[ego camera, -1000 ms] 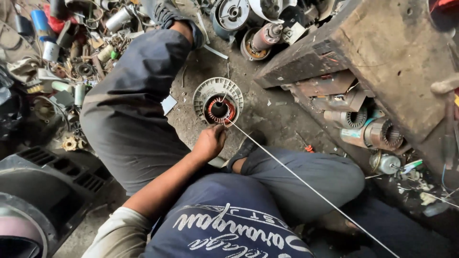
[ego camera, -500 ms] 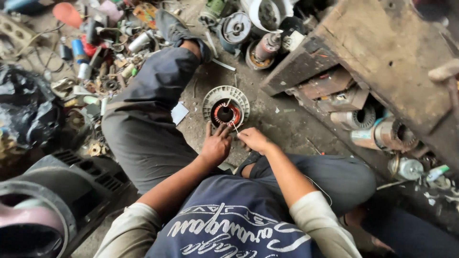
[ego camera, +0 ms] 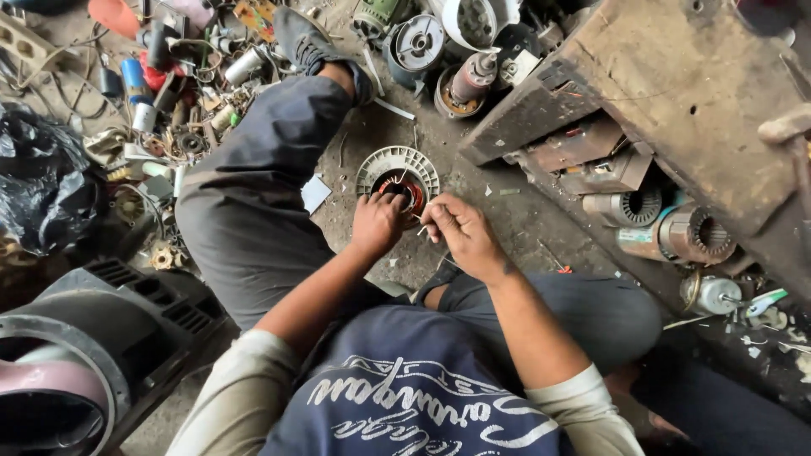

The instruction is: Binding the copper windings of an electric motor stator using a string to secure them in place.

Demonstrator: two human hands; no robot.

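The right hand [ego camera: 460, 232], a second ago pulling a long wire far out to the right, has come back beside the left hand [ego camera: 378, 224], both pinching wire at the round stator [ego camera: 397, 177] on the floor between the legs, so another turn seems laid.

This was a motor repair workshop: a grimy concrete floor [ego camera: 507, 219] littered at eleven o'clock with capacitors and scrap, wound copper stators [ego camera: 667, 221] stacked under a worn wooden counter [ego camera: 676, 76] at two o'clock.
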